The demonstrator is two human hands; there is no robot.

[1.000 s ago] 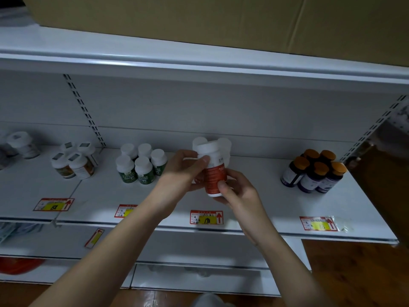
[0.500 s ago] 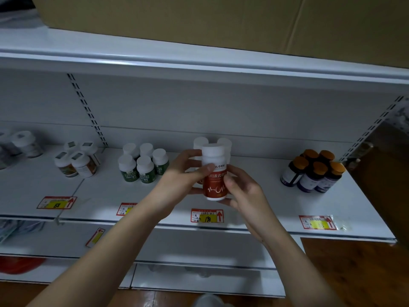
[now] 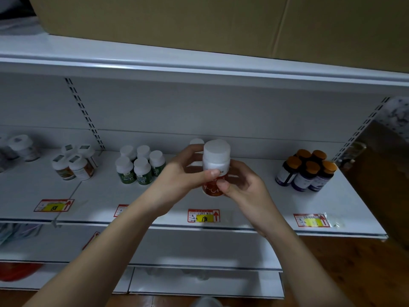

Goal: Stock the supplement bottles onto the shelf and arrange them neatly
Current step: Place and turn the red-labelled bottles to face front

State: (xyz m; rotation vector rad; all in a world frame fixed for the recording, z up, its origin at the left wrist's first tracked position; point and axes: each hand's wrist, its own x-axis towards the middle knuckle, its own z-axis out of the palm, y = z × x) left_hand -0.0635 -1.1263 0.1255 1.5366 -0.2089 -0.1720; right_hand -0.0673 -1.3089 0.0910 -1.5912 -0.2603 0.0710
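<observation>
A white-capped bottle with a red label point(image 3: 215, 165) is held upright above the middle of the white shelf point(image 3: 254, 209). My left hand point(image 3: 183, 173) grips it from the left, thumb across its front. My right hand point(image 3: 245, 185) grips it from the right, thumb on the red label. Behind the bottle, another white cap point(image 3: 196, 142) of the same kind shows on the shelf, mostly hidden.
Green-labelled white-capped bottles point(image 3: 139, 167) stand to the left, orange-labelled ones point(image 3: 75, 165) further left. Dark bottles with orange caps point(image 3: 307, 171) stand at the right. Price tags point(image 3: 203, 216) line the shelf's front edge. A cardboard box point(image 3: 221, 21) sits on the upper shelf.
The bottle has been raised slightly and brought closer to the camera, both hands still holding it. My right thumb has shifted onto the label's front.
</observation>
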